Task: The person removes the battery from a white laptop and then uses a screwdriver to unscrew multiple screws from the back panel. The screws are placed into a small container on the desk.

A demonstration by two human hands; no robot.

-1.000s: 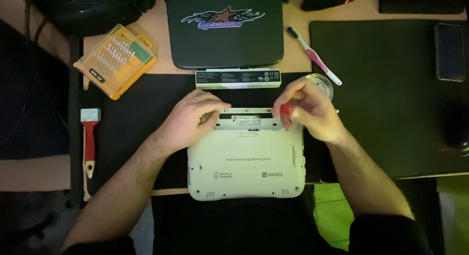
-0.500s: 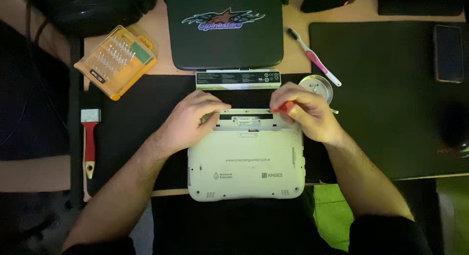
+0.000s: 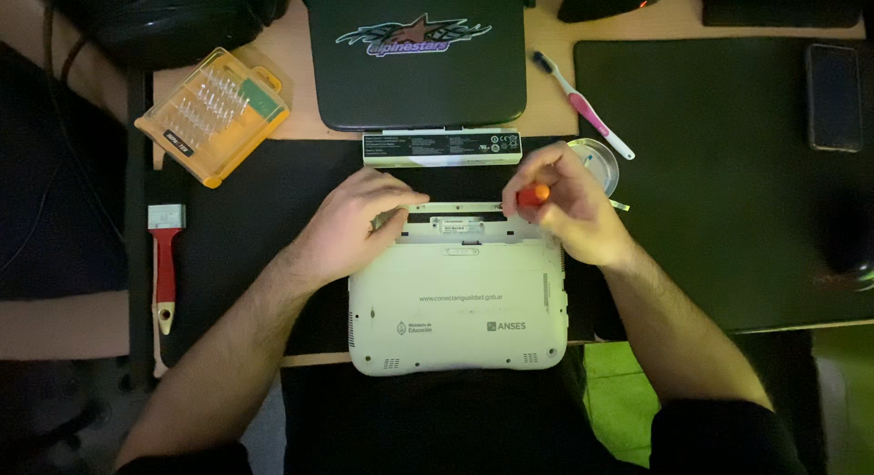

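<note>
Head view: my left hand (image 3: 350, 227) presses flat, fingers spread, steadying the white netbook (image 3: 458, 298) on the mat; my right hand (image 3: 566, 207) pinches the orange-handled screwdriver (image 3: 532, 196) over its battery bay.

Matt white plastic laptop shell (image 3: 455, 302) lies on a smooth black mat (image 3: 255, 211) over pale wood desk (image 3: 309, 84).
</note>
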